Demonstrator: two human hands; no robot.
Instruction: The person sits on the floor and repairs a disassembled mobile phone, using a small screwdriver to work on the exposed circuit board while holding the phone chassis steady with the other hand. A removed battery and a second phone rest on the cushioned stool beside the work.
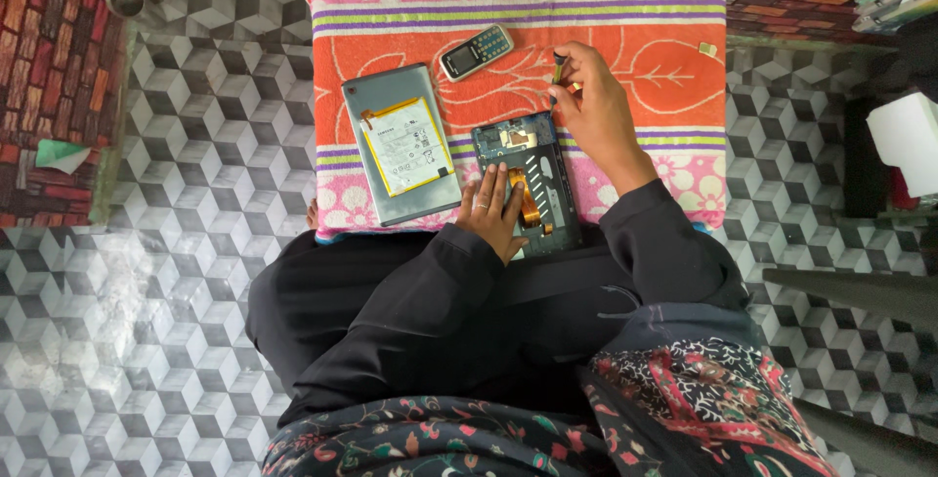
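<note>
The pink, orange and white flowered cloth (625, 76) carries everything you are working on. The opened dark rectangular tablet body with exposed blue circuit board and orange flex cable (532, 179) lies directly beneath your fingers, its top edge just below your right fingertips. Left of your left fingers sits the grey tablet back panel bearing a flat white-and-yellow battery (401, 145); beyond your right fingers, up and to the left, lies a small silver keypad phone (476, 51).

Your left hand (493, 208) lies flat, fingers spread and released, pressing the tablet body down near the flex cable. Keep that pressure even, and clear of the cable itself, so the frame does not shift.

Your right hand (596, 106) is pinched on a thin dark screwdriver with a yellowish band (557, 74), wrist raised, tip pointing down at the board's upper right corner. In my judgement, hold the tool upright and seat it fully before turning.
</note>
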